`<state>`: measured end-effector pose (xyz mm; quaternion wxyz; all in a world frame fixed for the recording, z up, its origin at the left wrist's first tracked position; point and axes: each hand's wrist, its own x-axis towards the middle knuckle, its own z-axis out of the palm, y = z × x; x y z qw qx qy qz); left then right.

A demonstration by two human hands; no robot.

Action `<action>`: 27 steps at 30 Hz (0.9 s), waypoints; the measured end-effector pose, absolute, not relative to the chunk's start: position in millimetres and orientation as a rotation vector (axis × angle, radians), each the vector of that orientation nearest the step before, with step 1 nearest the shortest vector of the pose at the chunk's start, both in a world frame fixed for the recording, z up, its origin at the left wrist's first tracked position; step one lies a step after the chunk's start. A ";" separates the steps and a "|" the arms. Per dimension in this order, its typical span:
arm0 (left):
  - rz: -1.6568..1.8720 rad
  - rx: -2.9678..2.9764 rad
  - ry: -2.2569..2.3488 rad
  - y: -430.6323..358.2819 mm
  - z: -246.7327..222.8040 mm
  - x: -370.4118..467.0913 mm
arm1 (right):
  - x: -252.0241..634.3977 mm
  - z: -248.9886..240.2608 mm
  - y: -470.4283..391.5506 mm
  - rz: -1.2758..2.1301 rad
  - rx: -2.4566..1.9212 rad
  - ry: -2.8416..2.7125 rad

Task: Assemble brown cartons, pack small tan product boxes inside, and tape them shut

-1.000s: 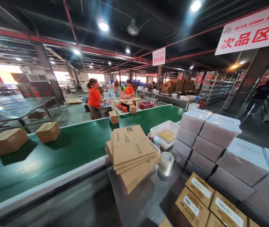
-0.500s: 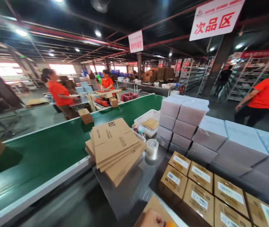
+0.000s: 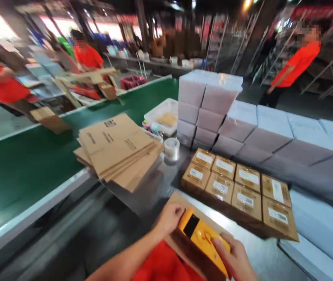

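A yellow box (image 3: 197, 233) with a black panel lies at the bottom centre, in or on top of an open cardboard box (image 3: 190, 249); how deep it sits I cannot tell. My left hand (image 3: 169, 218) is closed at the far left corner of the cardboard box, its fingertips touching the yellow box's end. With thumb on top and fingers along the far side, my right hand (image 3: 235, 255) grips the near right end of the yellow box. Just beyond it stand several small brown cartons (image 3: 220, 185) with white labels, set in two rows on the metal table (image 3: 166, 175).
Flattened cardboard sheets (image 3: 116, 144) are piled at the left, beside a green conveyor belt (image 3: 2, 168). A tape roll (image 3: 171, 148) and a white basket (image 3: 154, 113) stand behind. Stacked whitish packs (image 3: 216, 121) line the table's far side. People in orange shirts are beyond.
My view has tilted down and turned to the right. Both my hands and the yellow box now show fully; before, only one hand and a bit of yellow appeared at the bottom edge.
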<state>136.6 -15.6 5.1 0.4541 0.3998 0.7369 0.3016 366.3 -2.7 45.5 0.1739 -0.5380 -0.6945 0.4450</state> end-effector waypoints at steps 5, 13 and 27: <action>0.752 0.870 1.735 -20.7 4.4 78.1 | 364.1 50.0 -3.8 1.513 -1.514 -2.016; 0.831 0.854 2.099 -29.1 10.5 -71.8 | 351.7 55.4 0.7 1.310 -1.650 -2.242; 0.516 1.308 2.357 -27.7 -79.2 -40.7 | 350.6 52.6 -6.2 1.280 -1.849 -2.078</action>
